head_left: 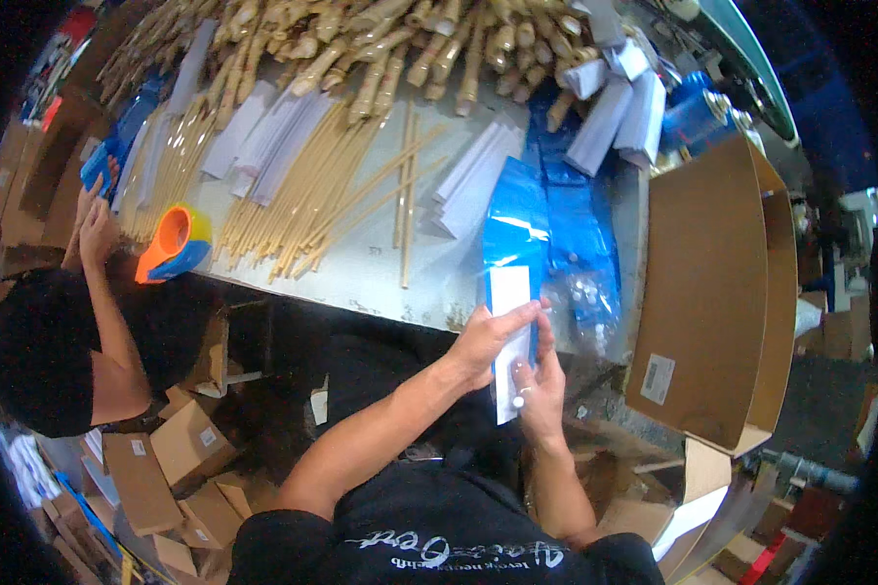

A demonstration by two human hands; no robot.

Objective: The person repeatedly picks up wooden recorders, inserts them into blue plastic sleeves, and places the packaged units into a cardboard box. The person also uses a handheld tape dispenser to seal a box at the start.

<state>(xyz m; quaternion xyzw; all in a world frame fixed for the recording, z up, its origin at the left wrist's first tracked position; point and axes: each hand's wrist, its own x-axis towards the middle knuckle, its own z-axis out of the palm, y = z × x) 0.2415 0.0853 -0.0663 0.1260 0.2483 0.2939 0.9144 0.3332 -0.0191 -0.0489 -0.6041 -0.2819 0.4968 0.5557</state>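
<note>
My left hand (479, 344) and my right hand (545, 384) both grip a long blue plastic sleeve (516, 212) with a white strip (511, 289) along its lower part. The sleeve is tilted, its upper end above the table's front right corner and its lower end toward my body. My right thumb presses on the lower part of the strip, near a small white round piece (518, 401). More blue plastic sleeves (582, 219) lie just to the right on the table. Clear plastic with small white pieces (589, 292) lies on their near end.
Thin sticks (307, 197), folded white paper strips (479, 172) and wrapped bundles (439, 51) cover much of the table (351, 281). An orange tape dispenser (172, 245) sits at the front edge. A large cardboard box (702, 285) stands right. Another person (51, 351) works at left, holding something blue.
</note>
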